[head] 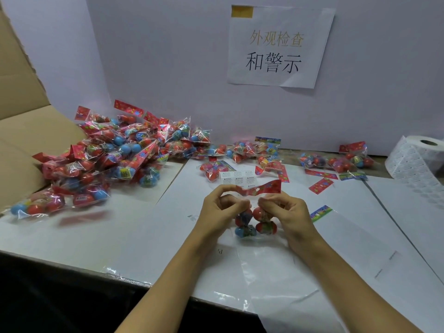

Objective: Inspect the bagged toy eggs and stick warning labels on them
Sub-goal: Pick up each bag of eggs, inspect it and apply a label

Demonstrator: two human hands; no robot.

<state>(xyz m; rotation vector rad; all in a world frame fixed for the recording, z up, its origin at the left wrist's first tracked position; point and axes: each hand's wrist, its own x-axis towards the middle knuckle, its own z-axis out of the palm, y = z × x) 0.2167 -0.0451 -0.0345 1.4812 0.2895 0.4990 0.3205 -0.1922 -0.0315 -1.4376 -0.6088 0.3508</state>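
**Both hands pinch one bag of toy eggs above the white work sheet**

The table's near edge [72, 263] runs from nine o'clock down toward six o'clock, with dark space below it. White paper sheets [134, 236] cover the top. A pale partition wall [168, 68] closes off the far side at twelve o'clock, carrying a paper sign [280, 46] with printed characters. A cardboard flap [21, 97] stands along the left at ten o'clock. Bare sheet lies on both sides of the hands, toward eight o'clock and four o'clock.

The left hand [217, 207] and right hand [286, 210] meet near the middle of the view, fingers curled, each pinching the upper part of the held bag [254, 222]. The bag's red header card [260, 187] stands up above the fingertips; red and blue eggs hang below, between the wrists. Both forearms rise from six o'clock and converge, wrists bent inward.

A small strip of warning labels [237, 177] lies just beyond the hands at twelve o'clock. A large pile of bagged eggs [115, 155] fills the ten o'clock area. Looser bags [254, 152] lie at twelve o'clock, and a few more [346, 161] at two o'clock. A label roll [418, 159] sits at three o'clock against the right edge. An empty clear bag [322, 211] lies just right of the right hand.
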